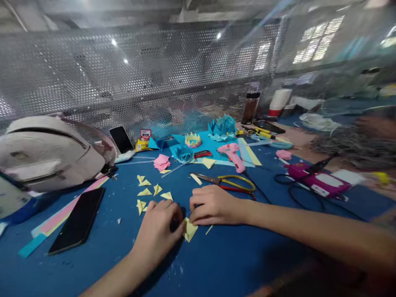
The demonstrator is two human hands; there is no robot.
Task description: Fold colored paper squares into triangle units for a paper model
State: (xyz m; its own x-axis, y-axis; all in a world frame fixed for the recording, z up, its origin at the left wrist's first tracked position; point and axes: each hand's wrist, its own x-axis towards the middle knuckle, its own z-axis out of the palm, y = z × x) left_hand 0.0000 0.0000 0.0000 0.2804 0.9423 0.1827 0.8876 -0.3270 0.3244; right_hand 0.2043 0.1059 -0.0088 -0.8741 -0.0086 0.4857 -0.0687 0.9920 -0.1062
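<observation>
A small square of yellow paper (190, 232), partly folded, lies on the blue tabletop under my fingertips. My left hand (162, 225) has its thumb and curled fingers at the paper's left edge. From the right, my right hand (213, 206) comes down with bent fingers on the paper's upper edge. Several small folded yellow paper triangles (144, 192) are spread just beyond my left hand. Past my right hand rest scissors (236, 182) with yellow and red handles, and a thin yellow paper scrap (209, 229) lies beside the square.
A pale backpack (49, 152) and a black phone (77, 220) are at left. Farther back sit a pink glue gun (233, 156), pink paper pieces (161, 162), a yellow paper crown (193, 140) and blue paper flowers (222, 127). At right is a magenta device (318, 179) with cables.
</observation>
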